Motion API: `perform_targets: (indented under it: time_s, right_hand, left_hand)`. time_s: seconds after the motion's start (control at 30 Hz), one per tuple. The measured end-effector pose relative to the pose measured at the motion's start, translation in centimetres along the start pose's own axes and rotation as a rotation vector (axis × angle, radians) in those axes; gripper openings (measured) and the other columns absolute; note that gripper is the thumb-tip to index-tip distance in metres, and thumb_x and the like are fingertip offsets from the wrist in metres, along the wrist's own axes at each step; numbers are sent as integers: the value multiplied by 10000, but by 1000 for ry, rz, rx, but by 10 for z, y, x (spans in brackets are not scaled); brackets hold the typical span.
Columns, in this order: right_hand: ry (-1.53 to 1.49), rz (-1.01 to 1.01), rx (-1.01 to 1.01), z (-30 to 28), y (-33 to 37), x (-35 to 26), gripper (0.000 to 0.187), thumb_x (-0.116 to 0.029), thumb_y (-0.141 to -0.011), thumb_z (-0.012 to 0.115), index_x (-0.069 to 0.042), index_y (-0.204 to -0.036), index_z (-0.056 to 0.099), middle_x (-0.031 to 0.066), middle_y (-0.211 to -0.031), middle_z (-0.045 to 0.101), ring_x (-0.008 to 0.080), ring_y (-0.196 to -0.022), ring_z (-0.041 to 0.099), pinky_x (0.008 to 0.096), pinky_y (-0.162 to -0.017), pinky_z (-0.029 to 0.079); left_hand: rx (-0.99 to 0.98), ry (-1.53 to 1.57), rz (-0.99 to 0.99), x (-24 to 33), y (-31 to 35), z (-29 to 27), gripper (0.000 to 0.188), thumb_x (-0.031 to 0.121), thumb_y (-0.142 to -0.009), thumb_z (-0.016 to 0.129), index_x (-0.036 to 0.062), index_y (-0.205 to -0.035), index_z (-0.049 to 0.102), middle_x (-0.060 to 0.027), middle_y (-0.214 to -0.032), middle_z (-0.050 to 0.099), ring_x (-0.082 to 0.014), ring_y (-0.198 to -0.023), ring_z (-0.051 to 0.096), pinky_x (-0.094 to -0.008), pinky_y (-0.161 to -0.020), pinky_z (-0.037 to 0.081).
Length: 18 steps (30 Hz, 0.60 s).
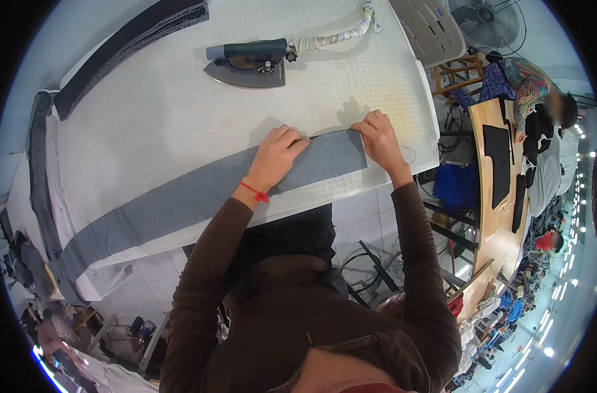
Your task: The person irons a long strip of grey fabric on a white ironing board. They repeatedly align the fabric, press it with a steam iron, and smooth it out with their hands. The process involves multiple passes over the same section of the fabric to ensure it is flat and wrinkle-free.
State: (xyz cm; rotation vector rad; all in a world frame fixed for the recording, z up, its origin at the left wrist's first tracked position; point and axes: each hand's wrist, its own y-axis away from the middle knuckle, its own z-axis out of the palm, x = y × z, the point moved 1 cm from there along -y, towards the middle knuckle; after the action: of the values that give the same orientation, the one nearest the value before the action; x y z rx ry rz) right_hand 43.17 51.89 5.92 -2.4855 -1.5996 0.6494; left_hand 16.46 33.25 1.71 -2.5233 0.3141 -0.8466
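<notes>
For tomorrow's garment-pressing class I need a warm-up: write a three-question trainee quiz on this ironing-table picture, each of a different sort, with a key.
1. True or false: the left hand lies flat on the grey fabric strip.
2. The steam iron is: A) in the right hand; B) resting on the ironing table, beyond both hands; C) on the floor.
3. Fill in: the right hand pinches the strip's ___ end.

Key: 1 true; 2 B; 3 right.
</notes>
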Motion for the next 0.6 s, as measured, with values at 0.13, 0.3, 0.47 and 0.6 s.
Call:
perform_targets:
  time_s: [0.13,0.3,0.47,0.6]
  right_hand:
    - [28,-34,45,7,8,1,336,101,-760,812,-54,-1058,828,45,-969,651,269,-990,648,412,-880,517]
    - [85,-72,76,12,16,-2,319,70,-777,808,-53,-1071,830,43,-1025,702,280,-1068,685,417,-923,539]
    - [174,-87,88,16,17,-10,310,21,-818,803,-58,-1116,841,33,-1100,751,287,-1143,698,433,-976,544]
    - [263,-33,96,22,24,-13,314,-21,-858,809,-89,-1161,858,4,-1134,782,281,-1182,694,438,-996,516]
  left_hand:
    - [-14,-136,104,5,-1,-1,335,55,-897,763,9,-1220,839,-65,-1159,718,-248,-1075,674,-392,-938,566]
    - [-94,-294,147,6,0,0,359,105,-936,745,44,-1279,833,-32,-1209,717,-220,-1110,665,-384,-977,550]
    - [-187,-389,97,21,-7,2,407,139,-987,715,78,-1378,812,-2,-1249,711,-197,-1174,648,-389,-1040,534]
    - [-157,-391,129,22,-7,10,463,141,-994,714,79,-1447,784,-2,-1254,704,-186,-1181,651,-371,-1082,532]
